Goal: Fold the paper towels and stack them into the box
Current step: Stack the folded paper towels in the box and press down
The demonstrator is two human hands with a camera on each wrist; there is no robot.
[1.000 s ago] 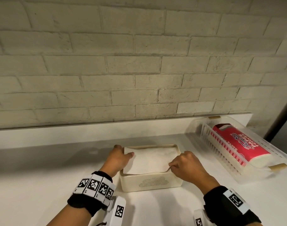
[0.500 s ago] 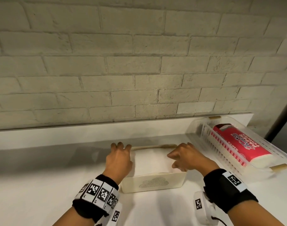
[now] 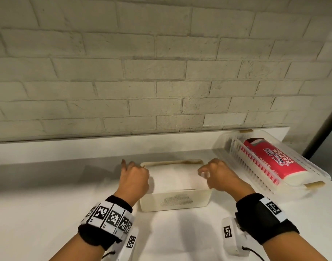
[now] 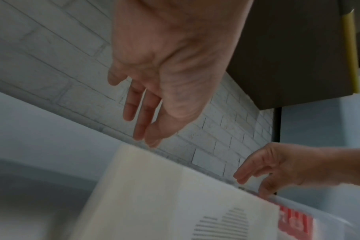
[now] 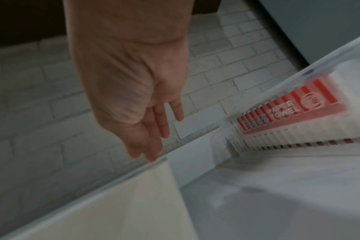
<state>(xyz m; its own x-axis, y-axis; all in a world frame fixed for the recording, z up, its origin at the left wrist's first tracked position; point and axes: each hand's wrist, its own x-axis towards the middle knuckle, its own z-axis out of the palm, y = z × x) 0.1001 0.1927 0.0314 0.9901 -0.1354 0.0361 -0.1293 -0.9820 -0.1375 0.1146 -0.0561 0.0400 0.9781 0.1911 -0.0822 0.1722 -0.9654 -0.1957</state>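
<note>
Both hands, left (image 3: pixel 136 177) and right (image 3: pixel 217 175), now off folded towel (image 3: pixel 175 176), empty, fingers loose, flanking box (image 3: pixel 175 201); towel stacked, next sheet due.

Head view evenly lit, sharp, bricks bowing at edges; soft shadows fall left of the box (image 3: pixel 175 201). Both wrist views dim, grainy, motion-blurred, worst near the box and red pack (image 5: pixel 286 112).

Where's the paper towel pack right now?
Head view, far right: the paper towel pack lies in the clear slatted basket, right of the cream box.
</note>
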